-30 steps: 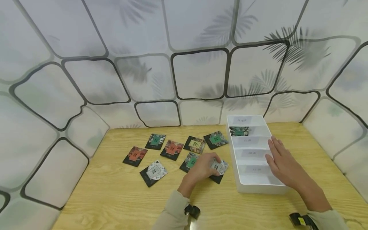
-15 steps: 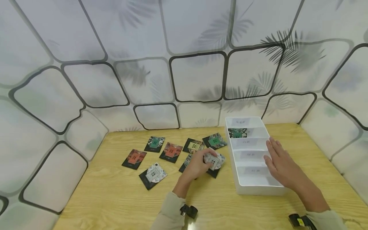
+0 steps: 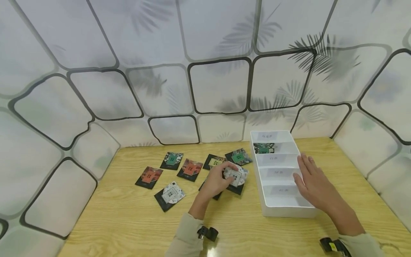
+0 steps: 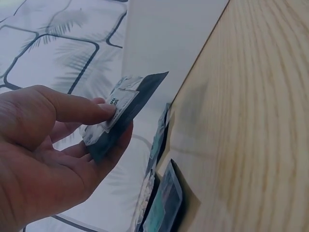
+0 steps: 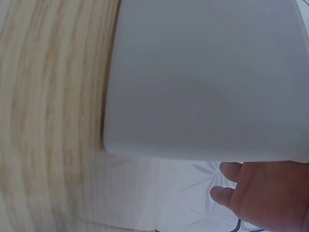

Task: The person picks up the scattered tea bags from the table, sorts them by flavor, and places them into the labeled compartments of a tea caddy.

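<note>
Our left hand [image 3: 214, 181] pinches a white-and-black sachet [image 3: 236, 176], thumb on its printed face and fingers behind; the left wrist view shows it tilted and clear of the wooden table [image 3: 128, 228]. We hold it between the loose sachets and the white divided box [image 3: 290, 213], just left of the latter. Our right hand [image 3: 316, 185] has its fingers extended and grasps nothing, lying along the box's right-hand rim. Below our left hand, a mostly hidden sachet [image 3: 219, 196] shows a dark corner. Just beyond that hand lie a yellow-labelled sachet [image 3: 214, 161] and, nearer the box, a green-labelled sachet [image 3: 238, 156]. Farther left we have two red-labelled sachets [image 3: 190, 170], a dark sachet with a green label [image 3: 171, 160] and, nearest us, a second white-and-black sachet [image 3: 170, 196], all flat and apart. Our box has five compartments in a row, and a green sachet [image 3: 264, 148] lies in the second from the far end; the labels' writing is too small to read. Behind everything hangs a leaf-patterned backdrop [image 3: 221, 85].
</note>
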Motion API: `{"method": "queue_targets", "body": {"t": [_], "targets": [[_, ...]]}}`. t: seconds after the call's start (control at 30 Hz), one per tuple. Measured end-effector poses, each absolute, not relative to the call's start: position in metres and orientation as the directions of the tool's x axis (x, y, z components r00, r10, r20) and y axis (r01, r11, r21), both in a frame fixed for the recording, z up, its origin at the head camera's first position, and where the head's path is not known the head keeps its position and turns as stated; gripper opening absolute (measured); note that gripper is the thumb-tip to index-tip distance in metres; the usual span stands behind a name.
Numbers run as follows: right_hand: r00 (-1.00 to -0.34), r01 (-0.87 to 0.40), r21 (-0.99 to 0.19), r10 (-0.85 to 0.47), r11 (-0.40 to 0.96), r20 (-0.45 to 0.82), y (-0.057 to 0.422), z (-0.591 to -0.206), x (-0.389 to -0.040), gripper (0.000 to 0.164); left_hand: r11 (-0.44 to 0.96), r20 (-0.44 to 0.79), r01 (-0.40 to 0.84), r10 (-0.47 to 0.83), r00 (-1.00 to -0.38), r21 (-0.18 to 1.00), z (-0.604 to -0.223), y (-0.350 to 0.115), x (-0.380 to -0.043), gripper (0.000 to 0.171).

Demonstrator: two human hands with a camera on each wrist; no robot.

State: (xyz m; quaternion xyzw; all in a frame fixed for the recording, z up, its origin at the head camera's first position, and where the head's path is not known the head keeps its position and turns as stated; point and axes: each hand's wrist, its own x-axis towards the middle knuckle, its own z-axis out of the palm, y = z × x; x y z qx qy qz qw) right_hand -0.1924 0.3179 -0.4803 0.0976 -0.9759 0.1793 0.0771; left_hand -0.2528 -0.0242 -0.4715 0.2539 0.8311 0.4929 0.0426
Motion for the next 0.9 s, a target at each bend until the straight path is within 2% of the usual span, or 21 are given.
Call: {"method": "queue_targets", "body": {"t": [0.5, 0.9], "targets": [[-0.966, -0.226, -0.337, -0.166, 0.914, 0.198, 0.317, -0.479, -0.191, 0.067, 0.329, 0.224, 0.373, 0.412, -0.883, 0.867, -0.446, -0.015, -0.241, 0.03], [-0.968, -0.222, -0.34, -0.166, 0.914, 0.187, 0.316, -0.475, -0.192, 0.067, 0.16, 0.301, 0.387, 0.395, -0.868, 0.908, -0.429, -0.013, -0.235, 0.033]]}}
